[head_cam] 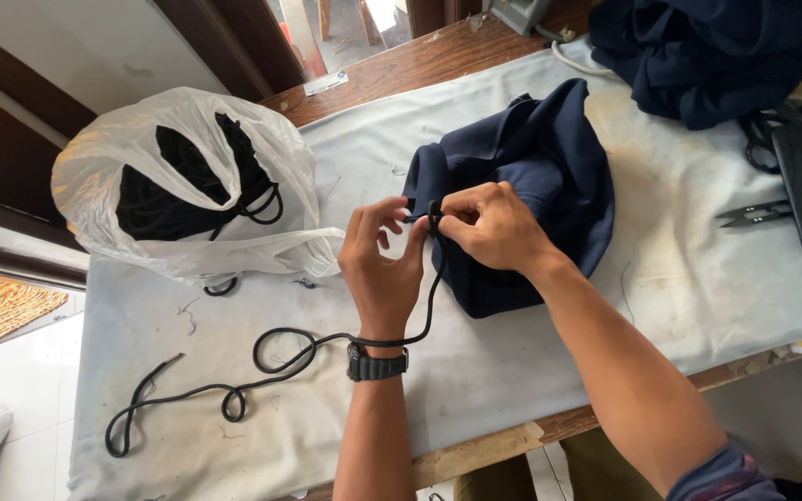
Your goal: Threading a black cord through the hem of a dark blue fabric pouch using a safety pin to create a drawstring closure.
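Cord: black cord (pixel 271 357) looks light, limp, slightly grippy; best pinched near its end, by the garment's edge.
Garment: navy garment (pixel 531 204) lies soft and bunched mid-tabletop (pixel 679 278).
Hands: left hand (pixel 382 264) and right hand (pixel 489 225), fingers clamped on the cord end.
Axis: cord trails from the hands toward 8 o'clock, looping.
Bag: plastic bag (pixel 122 167) at 10 o'clock.

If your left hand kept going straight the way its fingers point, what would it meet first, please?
Most likely the navy garment: the left hand points up and right, its fingertips already at the black cord by the fabric's edge. Depth is hard to judge.
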